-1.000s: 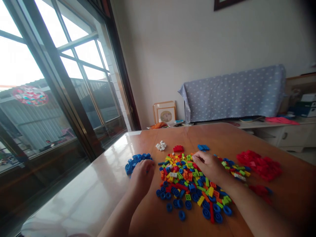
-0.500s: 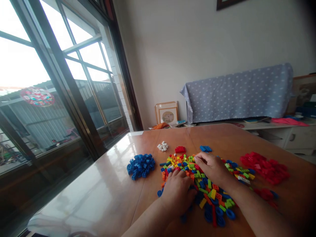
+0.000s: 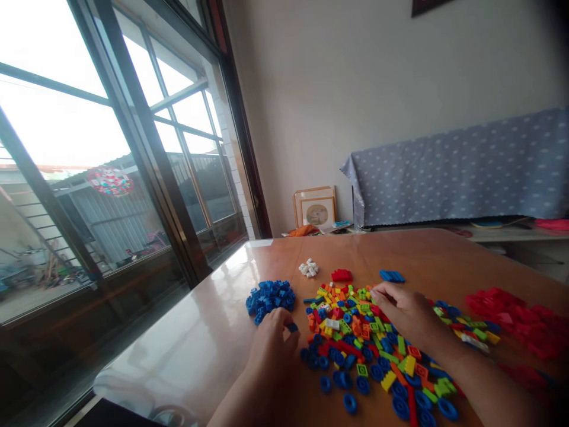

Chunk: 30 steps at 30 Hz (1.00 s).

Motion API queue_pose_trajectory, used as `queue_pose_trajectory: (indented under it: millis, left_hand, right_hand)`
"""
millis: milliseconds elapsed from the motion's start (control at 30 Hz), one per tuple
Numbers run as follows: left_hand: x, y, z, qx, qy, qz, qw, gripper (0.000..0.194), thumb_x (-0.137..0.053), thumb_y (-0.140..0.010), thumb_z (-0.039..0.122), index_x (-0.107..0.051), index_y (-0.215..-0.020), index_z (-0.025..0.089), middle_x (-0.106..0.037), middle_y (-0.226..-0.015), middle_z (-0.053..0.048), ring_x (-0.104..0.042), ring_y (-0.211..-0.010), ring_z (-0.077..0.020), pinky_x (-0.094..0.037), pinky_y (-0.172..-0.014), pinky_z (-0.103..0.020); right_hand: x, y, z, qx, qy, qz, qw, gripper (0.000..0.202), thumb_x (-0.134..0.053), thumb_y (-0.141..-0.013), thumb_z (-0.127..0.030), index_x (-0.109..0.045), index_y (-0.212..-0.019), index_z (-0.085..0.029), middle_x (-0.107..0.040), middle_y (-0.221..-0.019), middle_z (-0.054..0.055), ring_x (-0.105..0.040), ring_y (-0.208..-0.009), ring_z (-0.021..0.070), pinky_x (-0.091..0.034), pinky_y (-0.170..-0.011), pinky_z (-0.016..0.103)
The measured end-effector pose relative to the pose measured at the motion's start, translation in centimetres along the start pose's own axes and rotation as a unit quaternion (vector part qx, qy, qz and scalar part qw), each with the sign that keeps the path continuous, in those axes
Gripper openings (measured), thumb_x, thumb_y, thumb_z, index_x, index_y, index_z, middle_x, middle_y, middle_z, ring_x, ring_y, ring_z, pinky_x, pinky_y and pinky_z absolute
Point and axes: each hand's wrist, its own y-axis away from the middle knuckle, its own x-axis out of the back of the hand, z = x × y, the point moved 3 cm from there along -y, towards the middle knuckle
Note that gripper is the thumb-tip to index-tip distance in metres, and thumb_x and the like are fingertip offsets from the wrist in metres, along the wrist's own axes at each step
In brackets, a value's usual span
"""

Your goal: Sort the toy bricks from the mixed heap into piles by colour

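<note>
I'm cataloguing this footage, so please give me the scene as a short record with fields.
Left hand: pinching blue brick, beside blue brick pile
Right hand: at mixed brick pile; grip unclear
Behind: white bricks, red bricks, small blue group
Right side: red brick pile
Surface: brown table

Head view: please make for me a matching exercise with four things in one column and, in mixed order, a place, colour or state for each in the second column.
Column 1
1. left hand
2. right hand
3. white bricks
4. cloth

Column 2
A. blue-grey with pale spots
B. pinches a small blue brick
C. fingers at the far part of the mixed bricks
D. just left of the small red pile

Right pairs: 1-B, 2-C, 3-D, 4-A
</note>
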Motion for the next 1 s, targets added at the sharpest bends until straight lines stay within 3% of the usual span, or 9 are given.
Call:
queue_pose_trajectory:
  millis: [100, 233, 533, 767, 1000]
  left_hand:
    - [1.6, 0.2, -3.0, 0.018, -0.071, 0.033, 0.997, 0.011, -0.062, -0.081, 0.026, -0.056, -0.089, 0.022, -0.063, -0.093, -0.004, -0.056, -0.089, -0.0233, -0.042, -0.077, -0.034]
    - [2.7, 0.2, -4.7, 0.046, -0.109, 0.065, 0.991, 0.015, -0.065, -0.081, 0.03, -0.055, -0.089, 0.022, -0.061, -0.095, -0.004, -0.056, -0.091, -0.0237, -0.042, -0.078, -0.034]
    - [1.9, 0.2, -5.0, 0.071, -0.092, 0.071, 0.991, 0.012, -0.055, -0.079, 0.015, -0.046, -0.08, 0.022, -0.055, -0.083, 0.0, -0.053, -0.075, -0.0165, -0.038, -0.067, -0.027]
    - [1.7, -0.4, -5.4, 0.064, -0.088, 0.063, 0.992, 0.015, -0.052, -0.075, 0.009, -0.045, -0.077, 0.022, -0.055, -0.081, -0.001, -0.053, -0.076, -0.017, -0.038, -0.068, -0.027]
    - [1.5, -0.6, -4.3, 0.031, -0.083, 0.06, 0.994, 0.003, -0.053, -0.083, 0.019, -0.054, -0.083, 0.022, -0.06, -0.087, -0.003, -0.058, -0.08, -0.0198, -0.042, -0.071, -0.03]
  right_hand:
    - [-0.2, 0.0, 0.2, -0.004, 0.007, -0.006, 1.0, 0.037, -0.044, -0.096, -0.05, -0.067, -0.084, -0.024, -0.067, -0.068, 0.0, -0.062, -0.066, 0.0187, -0.043, -0.061, 0.027]
    - [-0.2, 0.1, 0.3, -0.007, 0.007, -0.009, 1.0, 0.035, -0.046, -0.095, -0.049, -0.067, -0.083, -0.024, -0.067, -0.068, 0.0, -0.061, -0.065, 0.0181, -0.043, -0.061, 0.027]
    - [0.0, 0.1, -0.2, -0.009, 0.005, -0.007, 1.0, 0.035, -0.045, -0.096, -0.049, -0.066, -0.083, -0.024, -0.066, -0.068, 0.0, -0.062, -0.066, 0.0186, -0.044, -0.062, 0.027]
    - [0.2, 0.0, -0.4, -0.015, 0.002, 0.009, 1.0, 0.034, -0.047, -0.096, -0.048, -0.066, -0.081, -0.023, -0.067, -0.068, 0.0, -0.062, -0.067, 0.0188, -0.044, -0.063, 0.027]
    - [0.6, -0.2, 1.0, -0.041, 0.026, 0.026, 0.998, 0.032, -0.045, -0.096, -0.046, -0.069, -0.092, -0.024, -0.073, -0.079, 0.002, -0.067, -0.074, 0.0205, -0.047, -0.066, 0.028]
